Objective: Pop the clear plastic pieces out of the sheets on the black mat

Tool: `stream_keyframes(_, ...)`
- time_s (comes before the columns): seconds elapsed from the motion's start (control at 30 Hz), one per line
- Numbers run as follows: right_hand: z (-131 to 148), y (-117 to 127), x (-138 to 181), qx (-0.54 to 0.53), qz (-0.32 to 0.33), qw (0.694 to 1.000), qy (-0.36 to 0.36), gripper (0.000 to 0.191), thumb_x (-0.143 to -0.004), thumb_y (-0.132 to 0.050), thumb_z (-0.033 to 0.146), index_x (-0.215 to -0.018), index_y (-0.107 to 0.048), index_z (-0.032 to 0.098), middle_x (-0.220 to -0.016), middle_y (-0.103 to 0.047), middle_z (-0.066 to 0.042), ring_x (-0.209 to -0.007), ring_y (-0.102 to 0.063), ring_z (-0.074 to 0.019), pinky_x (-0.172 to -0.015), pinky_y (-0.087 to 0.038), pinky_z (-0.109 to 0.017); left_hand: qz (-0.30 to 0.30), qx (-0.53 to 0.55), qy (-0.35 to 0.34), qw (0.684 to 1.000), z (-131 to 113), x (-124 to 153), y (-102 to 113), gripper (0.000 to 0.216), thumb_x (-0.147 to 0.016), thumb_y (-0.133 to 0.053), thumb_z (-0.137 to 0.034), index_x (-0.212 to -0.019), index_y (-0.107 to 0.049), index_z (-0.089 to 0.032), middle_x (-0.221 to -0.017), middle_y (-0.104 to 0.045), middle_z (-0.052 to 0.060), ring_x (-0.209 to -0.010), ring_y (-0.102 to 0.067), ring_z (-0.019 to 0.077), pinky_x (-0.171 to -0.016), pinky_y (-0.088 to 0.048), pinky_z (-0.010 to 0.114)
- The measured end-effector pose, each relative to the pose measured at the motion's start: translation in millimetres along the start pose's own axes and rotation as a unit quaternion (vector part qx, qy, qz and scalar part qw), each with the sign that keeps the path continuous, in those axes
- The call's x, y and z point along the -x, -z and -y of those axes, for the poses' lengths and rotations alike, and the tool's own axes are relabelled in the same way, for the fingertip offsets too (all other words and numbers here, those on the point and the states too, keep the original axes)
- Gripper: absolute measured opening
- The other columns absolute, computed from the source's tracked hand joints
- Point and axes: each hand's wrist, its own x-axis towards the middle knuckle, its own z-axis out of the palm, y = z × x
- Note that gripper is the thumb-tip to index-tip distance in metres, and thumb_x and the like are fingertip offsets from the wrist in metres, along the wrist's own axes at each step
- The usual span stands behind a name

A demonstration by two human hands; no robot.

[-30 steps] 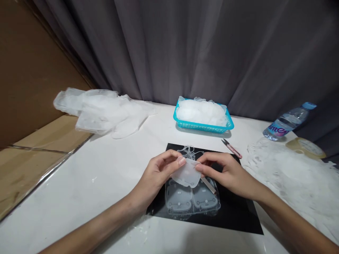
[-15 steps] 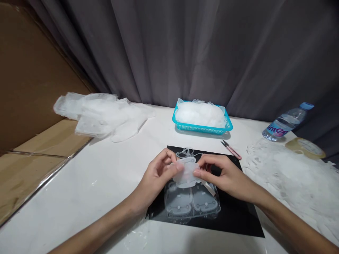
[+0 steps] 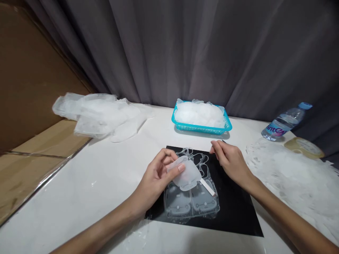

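My left hand pinches a small translucent white plastic sheet piece with rounded edges, thumb on top. Beneath it, a clear moulded plastic sheet with two rounded panels lies on a black mat. Thin curly clear offcuts stick out behind the held piece. A narrow white strip with a brownish end shows at its lower right. My right hand is closed over the mat's upper right, apart from the piece. Only a dark tip of the thread snips shows behind it; what its fingers hold is hidden.
A blue basket of white translucent pieces stands at the back. Thin white sheets lie at left beside cardboard. On the right are a heap of clear offcuts, a tape roll and a water bottle.
My right hand has let go of the plastic piece and moved up and right, covering most of the snips. My left hand still holds the piece, now tilted, and more curly offcuts show.
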Motion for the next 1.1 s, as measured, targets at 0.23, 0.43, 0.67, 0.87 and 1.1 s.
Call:
stream_keyframes(0.23,-28.4,-16.9,0.5,0.098,0.112,0.988,0.052,0.051,-0.101,-0.048,0.026,-0.151,-0.039,0.019,-0.088,-0.067,-0.002,-0.07,-0.065,-0.0214,-0.067,-0.047,-0.032,-0.018,-0.038,-0.011,0.999,-2.7,0.3,-4.4,0.017,-0.093,-0.076,-0.032,-0.093,-0.066,-0.018,-0.088,-0.061,-0.002,-0.078,-0.059,0.0098,-0.068,-0.048,0.016)
stream_keyframes(0.43,-43.5,-28.3,-4.6,0.068,0.084,0.981,0.161,0.026,-0.106,-0.045,0.027,-0.126,-0.06,0.021,-0.105,-0.07,-0.008,-0.094,-0.071,-0.024,-0.083,-0.056,-0.036,-0.016,0.005,0.038,0.999,-0.5,0.4,-5.1,0.026,-0.093,-0.075,-0.04,-0.096,-0.06,-0.019,-0.078,-0.066,-0.002,-0.068,-0.061,0.0101,-0.064,-0.05,0.018)
stream_keyframes(0.67,-50.5,-39.4,-2.8,0.14,0.042,0.965,0.218,0.03,-0.109,-0.042,0.027,-0.13,-0.062,0.019,-0.112,-0.073,-0.012,-0.104,-0.072,-0.0293,-0.087,-0.058,-0.042,-0.021,0.078,0.075,0.994,-5.8,2.2,-10.1,0.022,-0.095,-0.074,-0.037,-0.1,-0.06,-0.02,-0.075,-0.069,-0.003,-0.066,-0.064,0.0103,-0.067,-0.057,0.018)
stream_keyframes(0.87,-49.0,-39.0,-3.2,0.148,0.042,0.962,0.224,0.035,-0.11,-0.04,0.034,-0.13,-0.063,0.016,-0.113,-0.075,-0.014,-0.106,-0.072,-0.0316,-0.089,-0.058,-0.046,-0.01,0.145,0.111,0.983,-7.5,2.0,-13.9,0.025,-0.098,-0.07,-0.032,-0.12,-0.071,-0.019,-0.119,-0.073,0.009,-0.1,-0.072,0.022,-0.084,-0.064,0.029)
stream_keyframes(1.1,-47.8,-39.1,-4.4,0.148,0.048,0.962,0.226,0.035,-0.111,-0.039,0.034,-0.13,-0.063,0.016,-0.113,-0.075,-0.013,-0.105,-0.072,-0.03,-0.091,-0.058,-0.045,0.016,0.168,0.12,0.978,-8.7,9.3,-18.3,0.03,-0.099,-0.069,-0.033,-0.125,-0.075,-0.02,-0.134,-0.069,0.011,-0.113,-0.069,0.0266,-0.088,-0.064,0.031)
